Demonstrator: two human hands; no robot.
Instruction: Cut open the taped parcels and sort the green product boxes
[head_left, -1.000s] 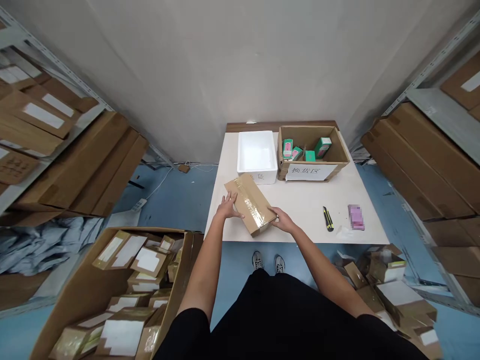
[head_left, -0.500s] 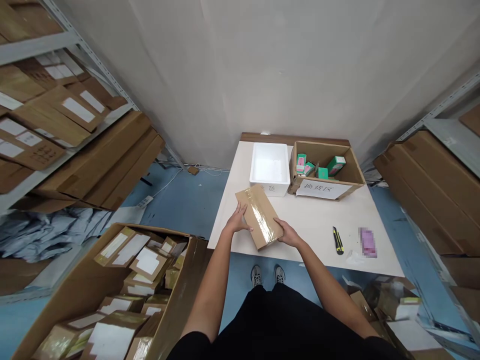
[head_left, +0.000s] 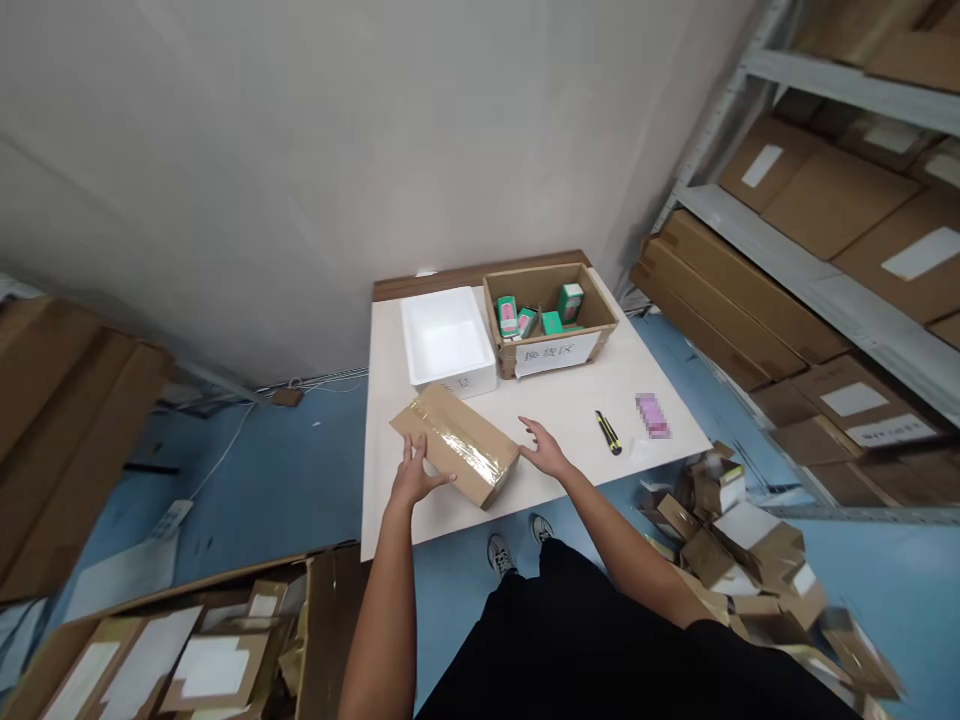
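A taped brown cardboard box (head_left: 466,440) lies at a slant near the front left of the white table. My left hand (head_left: 412,478) grips its left side, fingers on the flap end and thumb along the front edge. My right hand (head_left: 545,450) is just off the box's right end, with its fingers apart and nothing in them. To the right on the tabletop lies a black and yellow box cutter (head_left: 608,432). Beyond it is a pink-purple item (head_left: 653,415), blurred out.
Behind the box stand a white foam bin (head_left: 469,380) and a labelled carton (head_left: 559,354) holding several green boxes. A large carton of parcels (head_left: 322,620) sits at lower left. Parcels (head_left: 750,560) lie piled on the floor at right, beside a loaded shelf (head_left: 795,235).
My view has swung to the right. The box has turned and rests lower on the table. My right hand has let go of it, while my left stays on it.
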